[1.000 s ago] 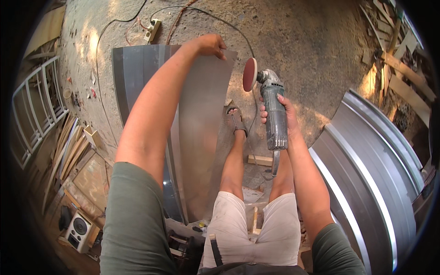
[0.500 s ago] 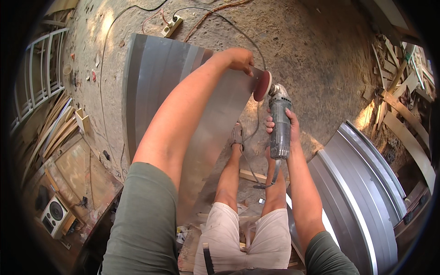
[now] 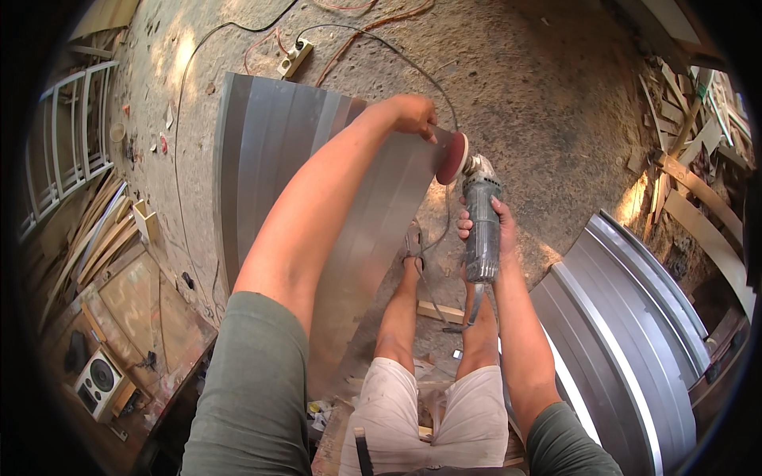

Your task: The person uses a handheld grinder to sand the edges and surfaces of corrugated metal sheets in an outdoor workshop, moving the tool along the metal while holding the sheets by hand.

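The angle grinder (image 3: pixel 482 230) was gripped by the right hand (image 3: pixel 486 226); the metal sheet (image 3: pixel 317 198) edge was grasped by the left hand (image 3: pixel 413 115). The disc (image 3: pixel 455 157) was set at the edge; grinding appeared barely begun.

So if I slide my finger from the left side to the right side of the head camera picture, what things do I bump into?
White metal railing → speaker box → grey metal sheet → left hand → red sanding disc → grinder held by right hand → stack of curved metal sheets → wood scraps.
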Tool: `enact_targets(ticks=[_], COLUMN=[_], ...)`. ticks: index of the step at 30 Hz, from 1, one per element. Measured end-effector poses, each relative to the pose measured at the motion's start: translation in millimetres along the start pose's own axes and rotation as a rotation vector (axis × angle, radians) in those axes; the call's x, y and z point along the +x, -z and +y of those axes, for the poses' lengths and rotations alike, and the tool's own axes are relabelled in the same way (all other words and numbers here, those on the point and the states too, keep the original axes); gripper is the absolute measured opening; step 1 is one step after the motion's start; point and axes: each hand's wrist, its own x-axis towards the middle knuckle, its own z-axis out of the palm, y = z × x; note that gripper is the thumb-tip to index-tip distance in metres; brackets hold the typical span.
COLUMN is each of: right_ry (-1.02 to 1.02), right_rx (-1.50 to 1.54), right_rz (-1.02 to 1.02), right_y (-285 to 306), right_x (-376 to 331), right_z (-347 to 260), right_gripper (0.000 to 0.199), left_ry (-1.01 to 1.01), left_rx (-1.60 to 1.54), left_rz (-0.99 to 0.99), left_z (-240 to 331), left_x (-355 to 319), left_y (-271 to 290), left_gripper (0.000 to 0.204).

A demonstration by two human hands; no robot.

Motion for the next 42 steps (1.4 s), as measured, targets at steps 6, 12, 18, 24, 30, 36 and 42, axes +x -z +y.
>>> enact_targets(ticks=[6,12,18,24,30,36,42], right_ry=[0.009,-0.01,-0.023,-0.05,-0.086,-0.018,-0.04], right_rx=[-0.071,-0.223,-0.339,-0.432,-0.519,-0.235,-0.04], right_rz=[0.019,0.113,0.175,0.255,0.3,0.141,0.041], right_y=[-6,-10,-18,-31,-23,-20,-9], right_x=[-7,-6,-7,-12,-9,-2,-5], right_z=[-12,-45,-59,-73,-78,-47,-13], right_gripper=[0.059,0.052,0.048,0.047,0.057,0.052,0.059], left_ry=[0.031,-0.007,0.009,0.015,-0.01,0.018,-0.001], left_rx=[-0.029,-0.022,-0.013,0.031,0.026,0.01,-0.005], left_rz=[0.019,0.012,0.001,0.022,0.08,0.022,0.026], left_z=[-2,2,-4,5,-1,7,2], left_x=[-4,-2,-1,-5,-9,-9,-8], left_y=[-2,1,-2,0,-4,1,1], left_gripper=[0.036,0.036,0.035,0.036,0.036,0.037,0.036])
